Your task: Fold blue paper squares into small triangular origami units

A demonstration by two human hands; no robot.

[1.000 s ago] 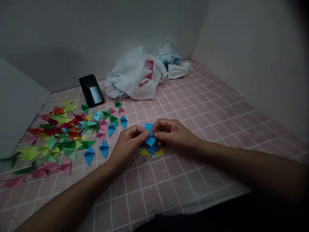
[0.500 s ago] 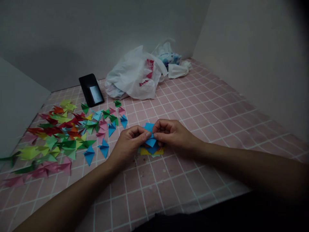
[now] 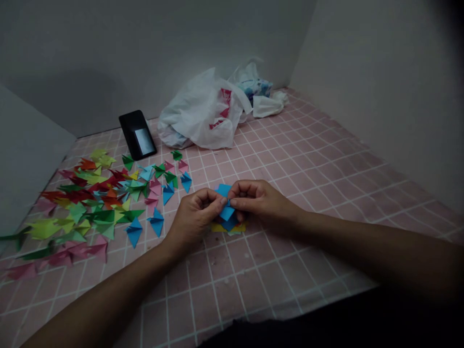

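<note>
Head view: the left hand (image 3: pixel 194 217) and right hand (image 3: pixel 259 199) each pinch a small blue paper piece (image 3: pixel 226 211) between thumb and fingertips, just above a stack of coloured squares (image 3: pixel 237 227) on the pink checked tablecloth (image 3: pixel 308 164). The paper looks light, thin and easily creased, so it is best gripped at its edges. Folded paper pieces (image 3: pixel 90 203) lie well to the left.

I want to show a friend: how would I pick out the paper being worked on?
On the pink checked table, look at the middle, where the left hand and right hand meet. The blue paper is pinched between their fingertips, above a stack of sheets. Unlike the folded pieces scattered to the left, it alone is held.
</note>
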